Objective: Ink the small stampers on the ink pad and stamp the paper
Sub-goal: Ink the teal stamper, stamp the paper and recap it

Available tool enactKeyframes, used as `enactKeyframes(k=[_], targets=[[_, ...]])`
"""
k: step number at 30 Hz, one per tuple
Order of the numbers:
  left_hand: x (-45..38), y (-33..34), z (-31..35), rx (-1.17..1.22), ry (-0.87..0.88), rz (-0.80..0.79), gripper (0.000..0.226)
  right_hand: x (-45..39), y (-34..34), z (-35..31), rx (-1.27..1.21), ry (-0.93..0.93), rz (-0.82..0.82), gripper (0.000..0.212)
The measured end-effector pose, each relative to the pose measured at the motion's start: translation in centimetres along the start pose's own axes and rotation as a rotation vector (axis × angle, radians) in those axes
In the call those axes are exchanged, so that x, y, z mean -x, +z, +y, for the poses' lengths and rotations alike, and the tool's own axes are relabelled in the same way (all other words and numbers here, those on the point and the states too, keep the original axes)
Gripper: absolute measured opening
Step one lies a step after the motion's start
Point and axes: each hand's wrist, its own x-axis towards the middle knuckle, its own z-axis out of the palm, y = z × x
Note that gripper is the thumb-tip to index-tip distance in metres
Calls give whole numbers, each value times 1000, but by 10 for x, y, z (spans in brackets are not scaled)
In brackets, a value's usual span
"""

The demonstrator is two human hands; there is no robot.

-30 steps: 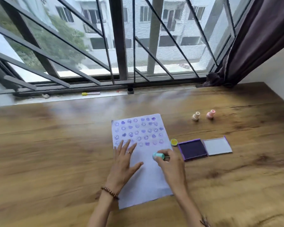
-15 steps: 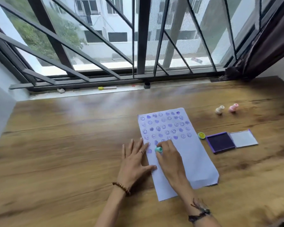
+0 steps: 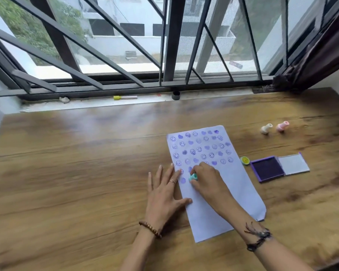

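A white paper (image 3: 219, 202) lies on the wooden table (image 3: 76, 173), its upper half filled with rows of purple smiley and heart stamp marks. My right hand (image 3: 207, 182) pinches a small teal stamper (image 3: 193, 177) and holds it down on the paper below the last row. My left hand (image 3: 164, 194) rests flat with fingers spread across the paper's left edge. An open purple ink pad (image 3: 267, 169) with its lid (image 3: 293, 164) folded out sits to the right of the paper. A yellow-green stamper (image 3: 244, 160) lies beside the pad.
A cream stamper (image 3: 266, 129) and a pink stamper (image 3: 282, 126) lie at the back right. A yellow-capped marker (image 3: 125, 97) and a black cap (image 3: 176, 95) sit on the window sill. Window bars and a dark curtain (image 3: 321, 55) close off the far edge.
My right hand carried the teal stamper from near the ink pad leftward onto the paper and set it down by my left fingers. The camera view shifted left.
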Motion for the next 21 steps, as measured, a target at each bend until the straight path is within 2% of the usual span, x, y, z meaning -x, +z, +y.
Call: enactKeyframes(k=[2, 4, 6, 9, 10, 12, 14, 17, 21], targets=[[1, -1, 1, 1, -5, -4, 87, -1, -2, 0, -21, -3, -4, 14], [2, -3, 1, 6, -2, -11, 88, -2, -8, 5, -162, 51, -10, 15], [2, -5, 3, 26, 2, -28, 91, 0, -17, 17, -548, 204, -4, 13], [1, -8, 5, 67, -26, 0, 89, 13, -32, 41, -1387, 464, 32, 7], [0, -9, 7, 81, -30, 29, 85, 17, -36, 51, -1572, 511, 35, 8], [-4, -9, 17, 86, -3, 82, 73, 24, -45, 72, -1837, 572, 14, 25], [-13, -7, 38, 94, 57, 109, 61, 29, -55, 93, -2004, 650, 29, 28], [-33, 2, 84, 199, 161, 83, 44, 34, -67, 121, -2111, 728, 61, 23], [-71, 26, 146, 108, 281, -29, 36, 35, -78, 159, -2149, 716, 174, 43]])
